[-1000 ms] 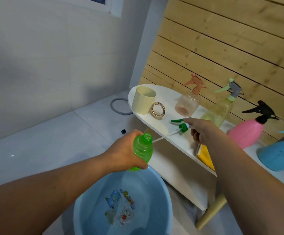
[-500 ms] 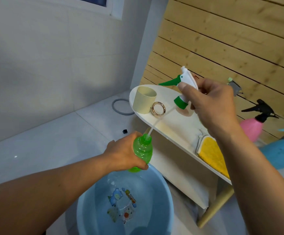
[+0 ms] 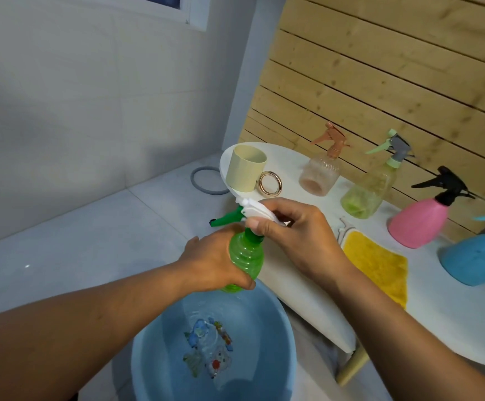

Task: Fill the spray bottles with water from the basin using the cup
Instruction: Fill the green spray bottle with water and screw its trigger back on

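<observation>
My left hand [image 3: 215, 261] grips the green bottle [image 3: 245, 260] round its body, holding it upright above the far rim of the basin [image 3: 281, 322]. My right hand [image 3: 296, 238] is curled over the white-and-green sprayer [image 3: 253, 211], which sits on the bottle's neck with its green nozzle pointing left. The blue basin stands on the floor below, with water in it and cartoon pictures on its bottom. On the white surface [image 3: 299, 287] beyond my hands, the cream cup [image 3: 245, 169] stands upright near the left end, a gold ring [image 3: 270, 183] just beside it. Further right stand a peach bottle [image 3: 321, 172], a pale green bottle [image 3: 368, 189], a pink bottle [image 3: 420, 221] and a blue bottle [image 3: 478, 256], each with its sprayer on. A yellow cloth [image 3: 377, 264] lies flat near my right wrist.
</observation>
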Available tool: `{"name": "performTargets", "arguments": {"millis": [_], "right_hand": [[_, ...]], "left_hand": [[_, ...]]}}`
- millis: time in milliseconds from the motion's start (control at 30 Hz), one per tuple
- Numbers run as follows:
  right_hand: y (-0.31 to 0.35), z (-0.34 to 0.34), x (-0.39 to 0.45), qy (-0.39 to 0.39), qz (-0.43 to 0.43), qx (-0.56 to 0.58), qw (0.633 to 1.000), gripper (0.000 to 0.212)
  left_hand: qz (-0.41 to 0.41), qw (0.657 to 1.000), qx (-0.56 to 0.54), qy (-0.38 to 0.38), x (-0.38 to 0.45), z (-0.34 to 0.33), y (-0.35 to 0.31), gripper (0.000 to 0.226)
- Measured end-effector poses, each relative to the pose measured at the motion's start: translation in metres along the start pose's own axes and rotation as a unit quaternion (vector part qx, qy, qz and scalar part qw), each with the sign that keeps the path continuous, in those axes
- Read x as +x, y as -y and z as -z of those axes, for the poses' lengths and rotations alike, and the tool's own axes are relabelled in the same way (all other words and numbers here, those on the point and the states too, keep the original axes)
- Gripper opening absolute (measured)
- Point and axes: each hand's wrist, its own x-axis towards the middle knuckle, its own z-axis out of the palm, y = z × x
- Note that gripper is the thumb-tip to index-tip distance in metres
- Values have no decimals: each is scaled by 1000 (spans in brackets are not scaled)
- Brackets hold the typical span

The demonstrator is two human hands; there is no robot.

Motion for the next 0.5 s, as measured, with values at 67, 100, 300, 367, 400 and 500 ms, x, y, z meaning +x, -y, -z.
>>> {"name": "performTargets", "arguments": {"millis": [67,100,300,367,400,500], "right_hand": [[-2,-1,-1,3,1,8,1000,19],[-2,-1,-1,9,0,10,1000,20],[-3,14,1,103,-1,-11,995,37],[-2,20,1,123,-2,-30,992,39],[-3,21,2,129,-3,-45,991,38],[-5,24,4,150,7,-93,984,33]], "left_hand": [[-2,1000,-1,4,-1,-2,1,88],[-3,1000,-2,4,-1,-2,1,87],[4,999,-24,28,1,-5,7,87],[3,999,-44,28,2,-5,9,90],[5,998,-53,29,3,-6,10,88],[5,996,-80,34,3,-9,13,83]]}}
